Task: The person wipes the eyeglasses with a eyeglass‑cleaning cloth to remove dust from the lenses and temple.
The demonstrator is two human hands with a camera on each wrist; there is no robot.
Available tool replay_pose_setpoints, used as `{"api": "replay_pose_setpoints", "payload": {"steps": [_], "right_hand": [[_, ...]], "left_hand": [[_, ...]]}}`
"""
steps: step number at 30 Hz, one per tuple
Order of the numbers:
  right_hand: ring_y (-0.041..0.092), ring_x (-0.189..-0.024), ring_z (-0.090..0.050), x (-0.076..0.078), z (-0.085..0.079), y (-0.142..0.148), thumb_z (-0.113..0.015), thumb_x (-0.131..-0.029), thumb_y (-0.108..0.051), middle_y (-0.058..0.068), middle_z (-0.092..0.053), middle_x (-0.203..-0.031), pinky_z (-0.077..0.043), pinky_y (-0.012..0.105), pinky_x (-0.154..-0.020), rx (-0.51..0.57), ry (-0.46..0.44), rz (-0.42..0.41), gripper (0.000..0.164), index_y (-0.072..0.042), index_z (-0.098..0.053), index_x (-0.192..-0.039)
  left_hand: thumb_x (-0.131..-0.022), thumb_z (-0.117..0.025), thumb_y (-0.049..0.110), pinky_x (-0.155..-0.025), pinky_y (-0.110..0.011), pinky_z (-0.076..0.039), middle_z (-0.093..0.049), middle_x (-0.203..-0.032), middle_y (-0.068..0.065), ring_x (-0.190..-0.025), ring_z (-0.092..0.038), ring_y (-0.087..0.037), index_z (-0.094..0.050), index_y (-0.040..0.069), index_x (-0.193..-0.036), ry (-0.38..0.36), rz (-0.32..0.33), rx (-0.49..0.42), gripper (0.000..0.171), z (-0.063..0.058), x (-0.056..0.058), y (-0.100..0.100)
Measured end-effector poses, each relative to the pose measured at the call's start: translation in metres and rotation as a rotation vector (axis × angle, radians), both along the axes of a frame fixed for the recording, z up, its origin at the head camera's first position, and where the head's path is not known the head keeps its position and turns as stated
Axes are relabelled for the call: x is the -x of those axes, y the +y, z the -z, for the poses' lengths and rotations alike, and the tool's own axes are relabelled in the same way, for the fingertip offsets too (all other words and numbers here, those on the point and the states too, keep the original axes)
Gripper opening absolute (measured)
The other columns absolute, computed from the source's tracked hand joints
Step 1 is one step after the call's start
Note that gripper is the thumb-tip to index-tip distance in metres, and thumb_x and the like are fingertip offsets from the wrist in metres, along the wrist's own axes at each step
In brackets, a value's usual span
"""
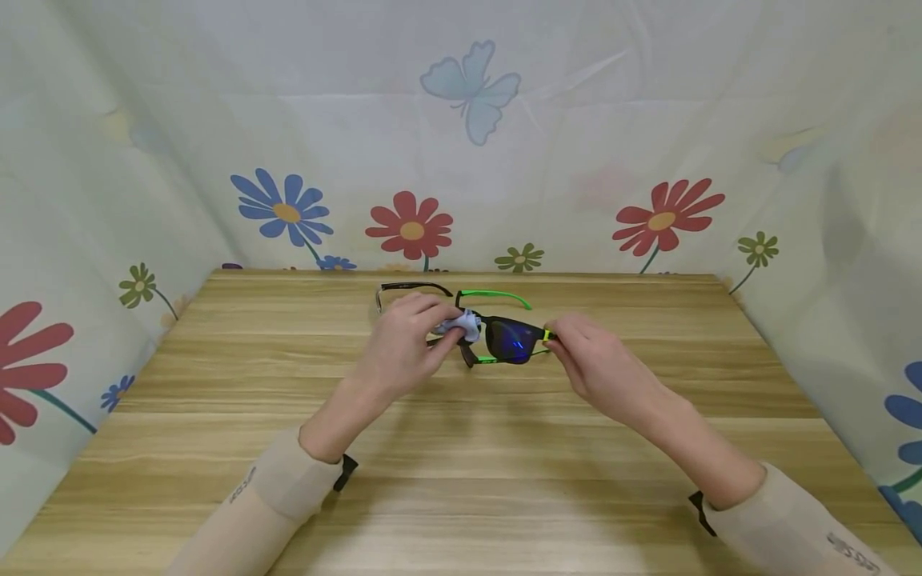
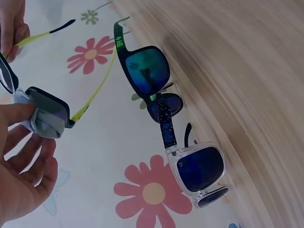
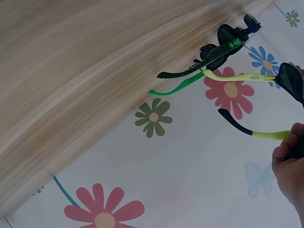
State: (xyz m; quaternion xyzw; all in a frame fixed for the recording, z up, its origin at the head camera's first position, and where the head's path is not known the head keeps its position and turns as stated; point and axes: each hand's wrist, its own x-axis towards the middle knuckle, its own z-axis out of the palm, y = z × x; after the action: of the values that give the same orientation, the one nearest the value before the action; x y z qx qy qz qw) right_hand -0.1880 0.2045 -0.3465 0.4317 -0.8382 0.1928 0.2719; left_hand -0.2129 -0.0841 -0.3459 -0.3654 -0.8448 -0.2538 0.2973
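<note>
Both hands hold a pair of black-framed sunglasses (image 1: 510, 341) with yellow-green temples, raised over the table. My left hand (image 1: 403, 344) pinches a light blue cloth (image 2: 47, 124) round one lens, with the thumb on one side and fingers on the other. At the other end, my right hand (image 1: 598, 364) pinches the frame by its yellow hinge. The left wrist view shows the cloth covering the lower part of the lens (image 2: 51, 100). In the right wrist view, the temples (image 3: 237, 76) stick out unfolded and the cloth is out of sight.
Behind the held pair, sunglasses with green temples (image 1: 497, 294) lie unfolded on the wooden table (image 1: 504, 496). Beside them on the left is a clear-framed pair (image 2: 198, 168) with dark speckled temples. A flower-printed curtain (image 1: 562, 192) hangs along the table's back and sides.
</note>
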Motion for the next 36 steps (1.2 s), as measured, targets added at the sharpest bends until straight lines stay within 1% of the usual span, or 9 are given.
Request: {"api": "replay_pose_setpoints", "payload": {"steps": [5, 9, 12, 17, 25, 30, 36], "right_hand": [[0.012, -0.073, -0.047, -0.001, -0.001, 0.003, -0.031, -0.113, -0.034, 0.001, -0.052, -0.086, -0.048, 0.029, -0.060, 0.012, 0.011, -0.008, 0.043, 0.000, -0.056, -0.104], [0.012, -0.072, -0.046, 0.000, -0.003, 0.005, -0.032, -0.113, -0.034, 0.002, -0.052, -0.085, -0.047, 0.029, -0.060, 0.025, 0.028, -0.017, 0.043, 0.001, -0.056, -0.104], [0.012, -0.073, -0.046, 0.000, -0.004, 0.006, -0.033, -0.113, -0.034, 0.002, -0.053, -0.086, -0.047, 0.029, -0.060, 0.033, 0.033, -0.019, 0.043, 0.001, -0.056, -0.104], [0.012, -0.073, -0.046, -0.001, -0.004, 0.007, -0.033, -0.113, -0.034, 0.002, -0.054, -0.087, -0.046, 0.029, -0.060, 0.039, 0.029, -0.018, 0.042, 0.001, -0.056, -0.104], [0.012, -0.073, -0.046, 0.000, -0.004, 0.007, -0.034, -0.113, -0.034, 0.001, -0.053, -0.085, -0.046, 0.029, -0.060, 0.049, 0.033, -0.027, 0.042, 0.001, -0.057, -0.104], [0.013, -0.073, -0.047, 0.001, -0.003, 0.005, -0.035, -0.113, -0.033, 0.002, -0.054, -0.085, -0.047, 0.030, -0.060, 0.049, 0.038, -0.040, 0.041, 0.000, -0.057, -0.103], [0.013, -0.075, -0.048, 0.001, -0.001, 0.003, -0.033, -0.113, -0.032, 0.002, -0.054, -0.087, -0.048, 0.031, -0.062, 0.038, 0.028, -0.039, 0.041, 0.000, -0.056, -0.104]], "left_hand": [[-0.087, -0.084, 0.010, -0.091, -0.043, -0.052, -0.074, -0.097, -0.007, -0.093, -0.068, -0.024, -0.077, 0.004, -0.101, -0.017, -0.022, 0.005, 0.016, 0.002, 0.002, -0.003], [-0.087, -0.084, 0.010, -0.090, -0.043, -0.053, -0.074, -0.096, -0.007, -0.092, -0.068, -0.025, -0.077, 0.003, -0.101, -0.019, -0.036, 0.007, 0.017, 0.004, 0.005, -0.005], [-0.087, -0.084, 0.011, -0.088, -0.042, -0.053, -0.074, -0.095, -0.007, -0.091, -0.068, -0.025, -0.077, 0.004, -0.101, -0.018, -0.040, 0.006, 0.017, 0.005, 0.006, -0.006], [-0.087, -0.084, 0.011, -0.088, -0.042, -0.054, -0.074, -0.095, -0.007, -0.091, -0.069, -0.024, -0.077, 0.004, -0.102, -0.017, -0.044, 0.010, 0.018, 0.005, 0.007, -0.006], [-0.088, -0.084, 0.012, -0.089, -0.042, -0.053, -0.073, -0.094, -0.006, -0.091, -0.068, -0.024, -0.077, 0.004, -0.100, -0.009, -0.037, 0.019, 0.016, 0.002, 0.003, -0.002], [-0.087, -0.084, 0.014, -0.088, -0.043, -0.053, -0.072, -0.092, -0.005, -0.088, -0.068, -0.024, -0.078, 0.004, -0.100, 0.017, -0.027, 0.031, 0.017, 0.000, -0.002, 0.001], [-0.088, -0.084, 0.014, -0.085, -0.042, -0.054, -0.071, -0.090, -0.005, -0.086, -0.067, -0.023, -0.079, 0.004, -0.098, 0.046, -0.013, 0.034, 0.015, -0.001, -0.003, 0.004]]}}
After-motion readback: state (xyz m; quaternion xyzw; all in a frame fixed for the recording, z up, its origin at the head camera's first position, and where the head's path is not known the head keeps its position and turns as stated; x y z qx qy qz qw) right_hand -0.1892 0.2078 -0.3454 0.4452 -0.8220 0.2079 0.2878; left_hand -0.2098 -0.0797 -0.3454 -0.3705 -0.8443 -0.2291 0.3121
